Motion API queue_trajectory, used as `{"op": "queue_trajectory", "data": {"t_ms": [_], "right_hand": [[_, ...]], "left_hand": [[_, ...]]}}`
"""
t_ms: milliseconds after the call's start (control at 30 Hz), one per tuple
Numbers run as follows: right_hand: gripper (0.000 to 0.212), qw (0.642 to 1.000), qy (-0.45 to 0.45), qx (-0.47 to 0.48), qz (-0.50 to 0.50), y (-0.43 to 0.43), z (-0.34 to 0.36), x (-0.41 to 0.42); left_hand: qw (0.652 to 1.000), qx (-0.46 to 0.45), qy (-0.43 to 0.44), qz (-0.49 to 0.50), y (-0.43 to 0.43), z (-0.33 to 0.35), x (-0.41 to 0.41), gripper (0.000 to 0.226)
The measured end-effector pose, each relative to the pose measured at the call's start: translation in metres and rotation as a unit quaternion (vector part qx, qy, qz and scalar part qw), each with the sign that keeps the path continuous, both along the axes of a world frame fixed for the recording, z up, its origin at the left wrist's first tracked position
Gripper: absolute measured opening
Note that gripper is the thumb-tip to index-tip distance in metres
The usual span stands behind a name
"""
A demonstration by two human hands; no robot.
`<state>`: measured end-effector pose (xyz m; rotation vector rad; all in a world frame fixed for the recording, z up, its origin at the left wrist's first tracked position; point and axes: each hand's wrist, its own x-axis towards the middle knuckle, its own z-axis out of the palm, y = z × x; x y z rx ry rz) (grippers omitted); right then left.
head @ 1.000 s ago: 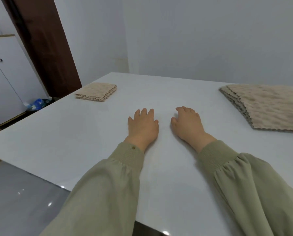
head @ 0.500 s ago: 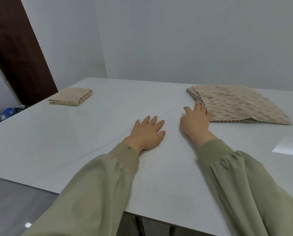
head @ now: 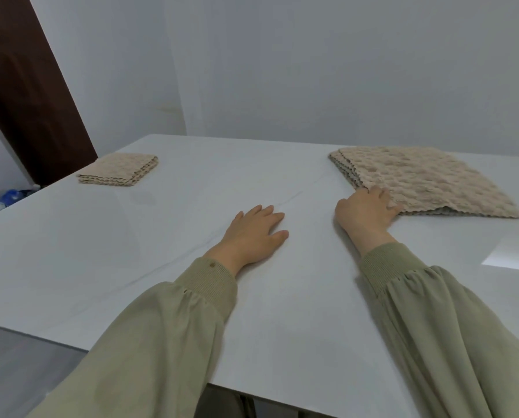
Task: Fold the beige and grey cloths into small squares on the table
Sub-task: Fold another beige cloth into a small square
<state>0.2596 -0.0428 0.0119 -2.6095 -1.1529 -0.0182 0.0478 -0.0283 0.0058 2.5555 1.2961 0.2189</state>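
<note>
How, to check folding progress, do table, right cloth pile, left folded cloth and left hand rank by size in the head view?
1. Table
2. Cloth pile
3. Folded cloth and left hand look alike, the hand being nearer, so unranked.

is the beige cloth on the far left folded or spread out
Folded: the beige cloth is a small square on the table, several wavy-edged layers showing along its edges.
</note>
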Motion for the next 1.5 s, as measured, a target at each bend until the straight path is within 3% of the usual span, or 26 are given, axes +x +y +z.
{"op": "queue_trajectory", "data": {"t_ms": [100, 200, 233, 300, 367, 400, 500, 533, 600, 700, 867, 967, 1033, 1133, 1167, 1233, 1300, 1500], "right_hand": [[0.058, 0.999, -0.001, 0.045, 0.004, 0.001, 0.001, -0.002], [0.053, 0.985, -0.036, 0.156, 0.071, 0.005, 0.003, -0.008], [0.051, 0.965, -0.067, 0.22, 0.124, 0.004, 0.005, -0.013], [0.045, 0.888, -0.124, 0.36, 0.257, 0.002, 0.01, -0.027], [0.035, 0.826, -0.165, 0.423, 0.333, -0.001, 0.01, -0.044], [0.035, 0.834, -0.166, 0.404, 0.336, -0.002, 0.008, -0.051], [0.072, 0.954, -0.08, 0.159, 0.243, -0.002, -0.002, -0.054], [0.078, 0.974, -0.061, 0.077, 0.206, -0.001, -0.005, -0.048], [0.068, 0.984, -0.045, -0.007, 0.175, 0.0, -0.008, -0.038], [0.029, 0.971, 0.0, 0.077, 0.225, 0.002, -0.005, -0.035], [0.035, 0.935, 0.021, 0.113, 0.336, -0.008, 0.004, -0.067], [0.016, 0.899, 0.054, 0.135, 0.413, -0.013, -0.001, -0.094], [0.029, 0.889, 0.092, 0.171, 0.414, -0.018, 0.002, -0.102], [0.033, 0.896, 0.086, 0.271, 0.341, -0.022, 0.007, -0.092], [0.035, 0.916, 0.049, 0.243, 0.316, -0.019, 0.005, -0.084], [0.045, 0.955, -0.028, 0.067, 0.286, -0.014, -0.002, -0.072], [0.055, 0.955, -0.047, -0.044, 0.291, -0.011, -0.009, -0.068], [0.041, 0.933, 0.054, 0.11, 0.337, -0.013, -0.006, -0.07]], "left_hand": [[1.0, -0.004, -0.021, 0.0, 0.0, 0.001, -0.001, 0.051], [0.994, -0.01, -0.107, 0.029, 0.005, 0.003, -0.009, 0.042], [0.99, -0.009, -0.131, 0.043, 0.008, 0.004, -0.014, 0.038], [0.986, -0.012, -0.149, 0.069, 0.013, 0.006, -0.024, 0.034], [0.986, -0.014, -0.146, 0.086, 0.018, 0.008, -0.034, 0.033], [0.985, -0.013, -0.143, 0.09, 0.02, 0.009, -0.039, 0.032], [0.985, -0.004, -0.145, 0.094, 0.025, 0.009, -0.053, 0.031], [0.985, -0.005, -0.145, 0.095, 0.026, 0.009, -0.057, 0.031], [0.984, -0.01, -0.146, 0.098, 0.029, 0.008, -0.064, 0.031], [0.979, -0.02, -0.173, 0.11, 0.033, 0.008, -0.073, 0.032], [0.943, -0.014, -0.288, 0.165, 0.033, 0.011, -0.075, 0.03], [0.926, 0.022, -0.345, 0.149, 0.025, 0.015, -0.071, 0.027], [0.929, 0.024, -0.353, 0.112, 0.019, 0.018, -0.07, 0.024], [0.953, -0.017, -0.299, 0.036, 0.01, 0.02, -0.067, 0.03], [0.967, -0.026, -0.252, 0.009, 0.008, 0.019, -0.065, 0.038], [0.991, -0.022, -0.127, -0.042, 0.006, 0.015, -0.06, 0.055], [0.996, -0.003, -0.057, -0.062, 0.007, 0.013, -0.058, 0.058], [0.995, 0.068, -0.074, 0.027, 0.026, 0.011, -0.07, 0.027]]}}
